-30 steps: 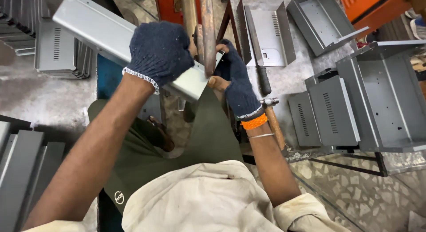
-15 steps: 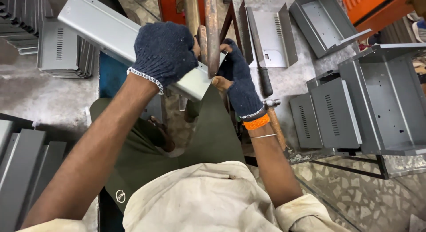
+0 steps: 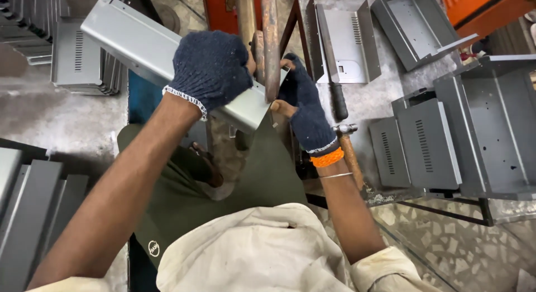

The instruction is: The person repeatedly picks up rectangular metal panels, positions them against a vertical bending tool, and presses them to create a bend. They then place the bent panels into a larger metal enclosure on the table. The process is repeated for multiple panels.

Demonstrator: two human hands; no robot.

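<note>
Grey panel (image 3: 134, 41) is gripped by gloved left hand (image 3: 211, 68), fist closed round its near end, held tilted above lap. Right hand (image 3: 304, 110), gloved too, is curled w/ fingers at panel's right edge, beside rusty bars (image 3: 270, 24). Hammer (image 3: 349, 152) lies on bench (image 3: 379, 108), just right.

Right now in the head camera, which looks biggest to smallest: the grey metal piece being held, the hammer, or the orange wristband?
1. Grey metal piece, though it is nearest the camera.
2. Hammer, partly hidden.
3. Orange wristband.
</note>
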